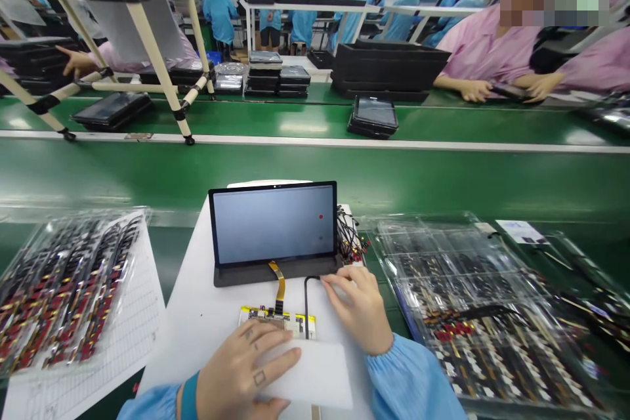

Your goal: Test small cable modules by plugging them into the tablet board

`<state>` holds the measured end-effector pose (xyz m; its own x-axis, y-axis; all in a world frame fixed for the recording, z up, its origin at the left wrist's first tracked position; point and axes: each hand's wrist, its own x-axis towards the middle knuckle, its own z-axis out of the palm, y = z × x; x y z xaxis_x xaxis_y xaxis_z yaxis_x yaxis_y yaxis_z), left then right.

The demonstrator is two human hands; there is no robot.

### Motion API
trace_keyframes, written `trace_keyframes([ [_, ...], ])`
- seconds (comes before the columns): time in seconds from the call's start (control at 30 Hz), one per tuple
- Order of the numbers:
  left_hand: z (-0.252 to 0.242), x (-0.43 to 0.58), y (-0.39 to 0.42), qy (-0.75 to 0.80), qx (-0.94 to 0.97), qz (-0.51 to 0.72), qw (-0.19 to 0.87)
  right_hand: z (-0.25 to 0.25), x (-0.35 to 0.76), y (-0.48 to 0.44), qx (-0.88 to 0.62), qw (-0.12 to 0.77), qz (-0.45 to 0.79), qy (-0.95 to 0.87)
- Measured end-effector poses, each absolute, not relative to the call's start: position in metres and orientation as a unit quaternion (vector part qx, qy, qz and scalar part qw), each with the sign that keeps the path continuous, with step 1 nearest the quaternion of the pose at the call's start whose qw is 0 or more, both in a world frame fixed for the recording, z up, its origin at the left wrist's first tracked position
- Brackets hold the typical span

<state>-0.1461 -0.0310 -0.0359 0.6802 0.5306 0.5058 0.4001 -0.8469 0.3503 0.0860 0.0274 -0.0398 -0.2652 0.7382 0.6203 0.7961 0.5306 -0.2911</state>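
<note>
Left hand (246,367) is nearest: palm down, wrist low, fingers long and slightly spread, laid across a white pad (322,374), thumb along its near edge. Reads as pressing on top, not wrapped around it. Clock centre = circuit board (292,324), 12 away from the wearer. Left hand sits at 7, fingers aimed at 2, teal wristband (189,397) at the cuff. Pad is at 5, just below the board's visible strip. Right hand (358,305) is at 3: forearm in from 5, wrist slightly bent, thumb and index closed in a pinch on the tip of a black cable (306,305), other fingers curled loosely. Cable runs from the pinch toward 9, bends, then drops across the board's right end to the pad edge; lower end hidden. Orange flex ribbon (279,285) runs from the board at 12 up to the lit tablet screen (274,223), propped tilted on a dark stand (246,275). Loose bundle of cables (350,236) at 1, beside the screen. Left tray (69,289) of red-tipped parts at 9, on printed paper (132,315); right tray (482,315) of flat parts at 3.
</note>
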Motion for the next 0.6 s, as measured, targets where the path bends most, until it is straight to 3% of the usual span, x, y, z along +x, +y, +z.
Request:
trace_keyframes([
  [0.4,-0.025,-0.197,-0.041,0.314,0.919,0.227,0.074,-0.033,0.076,0.025,-0.446,0.327,-0.095,-0.828],
  [0.6,-0.015,-0.201,-0.035,0.335,0.905,0.222,0.140,-0.030,0.092,0.004,-0.406,0.350,-0.083,-0.840],
])
